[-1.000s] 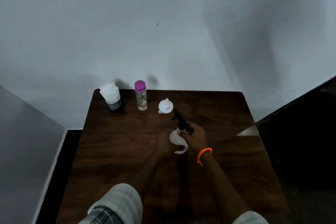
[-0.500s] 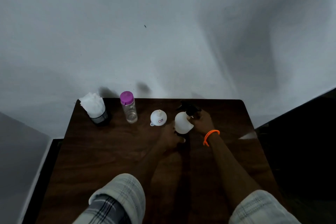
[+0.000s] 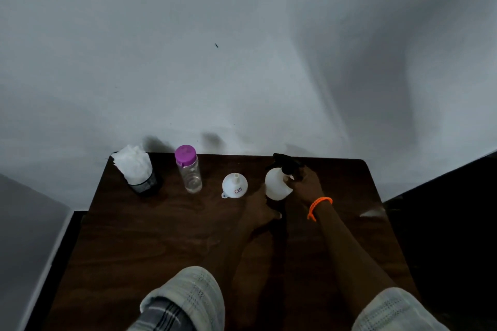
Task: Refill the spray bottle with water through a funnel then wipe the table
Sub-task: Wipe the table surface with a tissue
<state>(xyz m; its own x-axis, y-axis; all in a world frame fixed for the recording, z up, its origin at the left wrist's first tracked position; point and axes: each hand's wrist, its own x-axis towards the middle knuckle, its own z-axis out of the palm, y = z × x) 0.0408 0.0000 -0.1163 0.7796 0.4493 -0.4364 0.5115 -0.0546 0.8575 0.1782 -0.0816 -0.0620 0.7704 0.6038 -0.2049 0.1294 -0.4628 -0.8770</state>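
Observation:
A white spray bottle (image 3: 277,183) with a black trigger head is near the far edge of the dark wooden table (image 3: 161,236). My right hand (image 3: 305,185), with an orange band on the wrist, grips its neck just under the trigger head. My left hand (image 3: 262,209) is pressed against the bottle's lower left side and base. A white funnel (image 3: 234,185) lies mouth-down to the left of the bottle, spout up. Further left stands a clear water bottle (image 3: 189,173) with a purple cap, shut.
A black mesh holder stuffed with white tissues (image 3: 137,172) stands at the far left corner. A grey wall runs right behind the table's far edge. The table drops off to dark floor on the right and left.
Both hands have carried the spray bottle from the middle of the table out to the far edge, next to the funnel. It has gone from tilted to nearly upright.

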